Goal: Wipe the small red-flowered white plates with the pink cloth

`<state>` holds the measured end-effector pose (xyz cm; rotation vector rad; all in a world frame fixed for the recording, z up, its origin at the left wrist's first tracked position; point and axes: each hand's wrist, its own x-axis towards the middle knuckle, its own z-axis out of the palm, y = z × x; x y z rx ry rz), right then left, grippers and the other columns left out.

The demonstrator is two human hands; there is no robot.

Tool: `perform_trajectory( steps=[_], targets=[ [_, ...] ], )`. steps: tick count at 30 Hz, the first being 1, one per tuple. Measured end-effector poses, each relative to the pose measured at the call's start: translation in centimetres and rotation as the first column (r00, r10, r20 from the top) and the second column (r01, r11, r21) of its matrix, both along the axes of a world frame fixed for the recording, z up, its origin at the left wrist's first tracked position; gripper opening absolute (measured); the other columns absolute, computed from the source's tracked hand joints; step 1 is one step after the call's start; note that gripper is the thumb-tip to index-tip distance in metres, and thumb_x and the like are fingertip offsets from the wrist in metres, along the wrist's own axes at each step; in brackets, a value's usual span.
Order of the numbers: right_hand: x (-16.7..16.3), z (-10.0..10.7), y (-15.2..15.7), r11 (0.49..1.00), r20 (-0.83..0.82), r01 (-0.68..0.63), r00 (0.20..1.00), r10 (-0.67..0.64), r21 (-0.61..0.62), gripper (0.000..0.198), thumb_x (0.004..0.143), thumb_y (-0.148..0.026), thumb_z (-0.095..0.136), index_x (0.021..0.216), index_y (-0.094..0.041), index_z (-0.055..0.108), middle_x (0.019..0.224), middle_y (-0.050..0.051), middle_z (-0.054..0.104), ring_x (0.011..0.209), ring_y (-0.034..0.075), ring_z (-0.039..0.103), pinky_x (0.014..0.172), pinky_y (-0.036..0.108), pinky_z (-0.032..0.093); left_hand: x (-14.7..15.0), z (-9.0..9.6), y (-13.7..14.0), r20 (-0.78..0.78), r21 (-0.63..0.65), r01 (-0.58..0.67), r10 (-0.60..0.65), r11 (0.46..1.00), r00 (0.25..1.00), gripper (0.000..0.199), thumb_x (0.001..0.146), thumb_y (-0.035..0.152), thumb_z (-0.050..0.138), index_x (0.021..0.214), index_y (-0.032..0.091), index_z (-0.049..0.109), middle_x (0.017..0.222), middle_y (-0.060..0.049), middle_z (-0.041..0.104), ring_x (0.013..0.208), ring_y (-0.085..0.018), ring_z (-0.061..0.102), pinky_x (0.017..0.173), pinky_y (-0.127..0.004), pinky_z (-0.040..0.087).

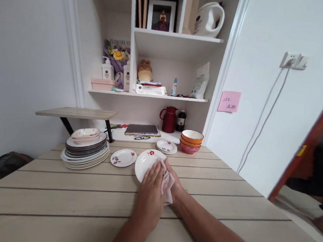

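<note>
A white plate with red flowers [144,163] is in front of me, its near right side covered by my hands and a pale pink cloth [168,189]. My left hand [153,181] presses the cloth against the plate, fingers held together. At the plate's right edge, my right hand [177,183] is closed, with the cloth bunched against its palm; most of its fingers are hidden. Just left lies a smaller flowered plate [124,158]. Behind, to the right, sits a short stack of small flowered plates [166,146].
A tall stack of plates [85,154] topped by pink-rimmed dishes stands at left, near a small raised shelf [76,112]. Stacked orange and red bowls [191,141] are at the back right. Behind the slatted table [89,200] are a laptop [142,129] and a red jug [169,119].
</note>
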<state>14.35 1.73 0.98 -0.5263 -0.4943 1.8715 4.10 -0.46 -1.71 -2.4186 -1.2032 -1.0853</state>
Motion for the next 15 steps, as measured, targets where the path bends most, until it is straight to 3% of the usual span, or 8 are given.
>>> perform_trajectory(
  steps=[3,5,8,12,15],
  targets=[
    [-0.4,-0.1,-0.1,1.0,0.086,-0.003,0.996,0.002,0.017,0.053,0.091,-0.063,0.047,0.103,-0.017,0.07,0.095,0.008,0.076,0.096,0.021,0.07,0.091,0.035,0.052,-0.5,0.7,0.3,0.024,-0.06,-0.056,0.058,0.997,0.998,0.053,0.097,0.022,0.033,0.15,0.016,0.031,0.154,-0.011,0.037,0.144,-0.021,0.033,0.117,-0.047,0.033],
    [-0.8,-0.4,-0.1,0.999,0.201,0.038,0.979,-0.042,0.019,0.053,0.091,-0.062,0.049,0.112,-0.018,0.068,0.099,0.007,0.076,0.089,0.02,0.071,0.082,0.032,0.054,-1.2,1.0,0.8,0.048,-0.083,-0.178,0.182,0.981,0.982,0.055,0.097,0.022,0.032,0.151,0.014,0.027,0.154,-0.013,0.038,0.144,-0.023,0.032,0.118,-0.053,0.027],
    [-1.1,-0.8,0.1,0.993,0.286,0.117,0.951,-0.114,0.007,0.051,0.091,-0.059,0.051,0.117,-0.017,0.067,0.097,0.007,0.077,0.076,0.017,0.071,0.069,0.028,0.054,-2.1,1.2,1.3,0.058,-0.092,-0.354,0.36,0.931,0.931,0.054,0.097,0.024,0.034,0.149,0.011,0.032,0.151,-0.017,0.041,0.144,-0.026,0.034,0.117,-0.06,0.023],
    [-0.6,-0.5,0.5,0.984,0.197,0.179,0.965,-0.174,-0.006,0.048,0.094,-0.054,0.049,0.118,-0.016,0.066,0.105,0.008,0.076,0.086,0.019,0.072,0.078,0.031,0.056,-1.8,1.0,1.0,0.022,-0.058,-0.444,0.446,0.894,0.895,0.051,0.096,0.028,0.038,0.142,0.008,0.044,0.147,-0.021,0.045,0.142,-0.029,0.037,0.116,-0.061,0.024],
    [0.0,-0.1,0.5,0.984,0.155,0.175,0.973,-0.169,-0.028,0.053,0.094,-0.057,0.046,0.12,-0.016,0.064,0.109,0.01,0.074,0.097,0.022,0.071,0.085,0.036,0.056,-0.8,0.8,0.2,0.004,-0.028,-0.383,0.383,0.923,0.924,0.049,0.094,0.026,0.042,0.14,0.01,0.049,0.147,-0.019,0.047,0.141,-0.029,0.038,0.116,-0.056,0.029]
  ],
)
